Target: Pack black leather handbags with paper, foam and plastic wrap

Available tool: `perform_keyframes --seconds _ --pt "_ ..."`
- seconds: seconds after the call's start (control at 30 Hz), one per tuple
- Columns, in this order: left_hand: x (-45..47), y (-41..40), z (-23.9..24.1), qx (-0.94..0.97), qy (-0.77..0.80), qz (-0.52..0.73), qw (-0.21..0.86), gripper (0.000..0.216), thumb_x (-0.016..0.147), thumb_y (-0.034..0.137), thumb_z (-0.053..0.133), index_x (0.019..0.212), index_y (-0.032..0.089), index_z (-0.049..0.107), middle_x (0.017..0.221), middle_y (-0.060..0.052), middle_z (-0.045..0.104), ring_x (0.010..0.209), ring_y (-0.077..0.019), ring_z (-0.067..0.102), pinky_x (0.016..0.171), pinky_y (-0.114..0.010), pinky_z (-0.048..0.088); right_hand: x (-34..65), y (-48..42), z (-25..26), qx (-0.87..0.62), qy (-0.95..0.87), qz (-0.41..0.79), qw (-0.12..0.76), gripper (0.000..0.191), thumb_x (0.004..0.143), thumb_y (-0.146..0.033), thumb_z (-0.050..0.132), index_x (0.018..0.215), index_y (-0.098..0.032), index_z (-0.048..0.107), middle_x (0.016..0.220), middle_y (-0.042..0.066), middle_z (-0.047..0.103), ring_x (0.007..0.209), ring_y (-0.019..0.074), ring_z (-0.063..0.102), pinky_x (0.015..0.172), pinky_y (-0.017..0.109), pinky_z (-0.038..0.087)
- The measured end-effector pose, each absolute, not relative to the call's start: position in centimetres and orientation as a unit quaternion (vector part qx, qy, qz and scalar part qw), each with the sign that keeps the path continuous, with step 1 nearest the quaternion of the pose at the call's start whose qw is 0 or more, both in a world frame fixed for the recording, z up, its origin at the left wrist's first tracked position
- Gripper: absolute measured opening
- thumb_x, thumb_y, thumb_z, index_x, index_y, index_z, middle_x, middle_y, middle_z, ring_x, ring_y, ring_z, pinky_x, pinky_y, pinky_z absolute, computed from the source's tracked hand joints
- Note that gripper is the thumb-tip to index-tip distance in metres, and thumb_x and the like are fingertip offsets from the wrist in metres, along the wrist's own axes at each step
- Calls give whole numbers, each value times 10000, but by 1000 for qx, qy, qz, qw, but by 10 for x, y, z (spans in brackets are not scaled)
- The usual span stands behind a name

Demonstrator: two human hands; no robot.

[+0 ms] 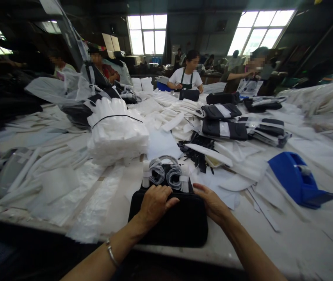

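A black bag (pixel 180 224) lies flat on the white table near its front edge. Its handles (pixel 166 173), wrapped in clear plastic and white foam, stick up at its far side. My left hand (pixel 154 203) rests on the bag's top edge with fingers curled over it, just below the handles. My right hand (pixel 210 201) grips the same edge further right, fingers bent onto the fabric.
A stack of white foam sheets (pixel 116 132) stands behind the bag. A blue tape dispenser (pixel 296 177) sits at the right. Wrapped black bags (pixel 225 128), black straps (pixel 197 150) and white paper strips cover the table. Several other people work at the far side.
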State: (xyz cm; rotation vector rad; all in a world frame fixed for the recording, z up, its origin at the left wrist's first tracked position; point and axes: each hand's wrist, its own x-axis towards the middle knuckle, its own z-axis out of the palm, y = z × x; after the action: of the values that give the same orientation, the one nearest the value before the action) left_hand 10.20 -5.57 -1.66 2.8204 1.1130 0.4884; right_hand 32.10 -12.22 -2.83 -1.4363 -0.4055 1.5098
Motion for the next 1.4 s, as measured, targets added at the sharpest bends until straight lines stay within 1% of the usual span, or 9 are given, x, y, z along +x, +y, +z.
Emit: perform_keyframes --seconds 0.17,0.37,0.5,0.67,0.8,1.0,1.23,1.33,1.4 --pt "103 -57 -20 915 368 168 20 287 903 480 596 826 203 599 769 -10 648 722 -210 573 674 -337 349 328 -144 -10 -635 -239 593 434 698 806 -644 625 1337 -210 493 712 -24 640 681 159 631 664 282 496" --pt "110 -56 -21 905 386 177 -3 238 883 414 657 807 193 610 760 -14 661 706 -209 591 668 -336 363 306 -140 -19 -553 -211 623 511 1055 613 -457 856 1469 -144 326 850 58 726 865 261 695 861 379 502" --pt "111 -58 -22 905 377 197 0 205 846 352 709 784 192 598 742 -10 652 688 -223 587 652 -344 366 312 -142 -23 -543 -248 622 508 851 659 -481 817 1388 -207 472 1012 86 735 918 270 697 855 390 518" --pt "110 -56 -26 904 368 215 12 222 798 341 758 763 206 585 713 8 637 655 -226 575 641 -355 363 369 -103 4 -744 -448 271 415 424 806 -546 640 1057 -210 698 992 94 731 867 276 680 838 409 513" --pt "110 -54 -28 905 364 221 16 222 810 359 744 775 208 585 722 8 637 664 -225 569 648 -355 362 415 -33 20 -772 -580 5 260 427 866 -363 579 1240 -157 596 1262 143 631 1154 290 574 992 412 429" --pt "107 -56 -27 904 353 241 33 257 920 420 592 782 205 573 715 -2 621 662 -213 540 645 -347 342 430 33 20 -789 -578 33 203 137 791 -201 664 921 -177 699 915 111 717 955 265 643 851 368 446" --pt "105 -56 -23 908 357 219 30 325 969 433 492 752 199 550 710 -18 602 671 -207 530 651 -353 338 425 -20 78 -772 -541 59 330 372 940 -399 470 1193 -172 622 1128 125 682 1024 270 618 868 377 464" --pt "107 -56 -21 916 344 202 25 277 978 386 487 802 191 575 756 -30 625 709 -213 549 669 -359 361 416 -76 88 -711 -524 237 404 384 851 -450 596 1126 -190 661 1003 79 723 899 262 657 803 382 512" --pt "110 -58 -18 927 307 210 37 199 995 297 451 946 178 602 848 -42 656 774 -211 574 709 -359 387 407 -113 83 -698 -569 203 385 266 831 -412 622 1002 -229 710 1034 70 721 969 278 642 867 417 500"
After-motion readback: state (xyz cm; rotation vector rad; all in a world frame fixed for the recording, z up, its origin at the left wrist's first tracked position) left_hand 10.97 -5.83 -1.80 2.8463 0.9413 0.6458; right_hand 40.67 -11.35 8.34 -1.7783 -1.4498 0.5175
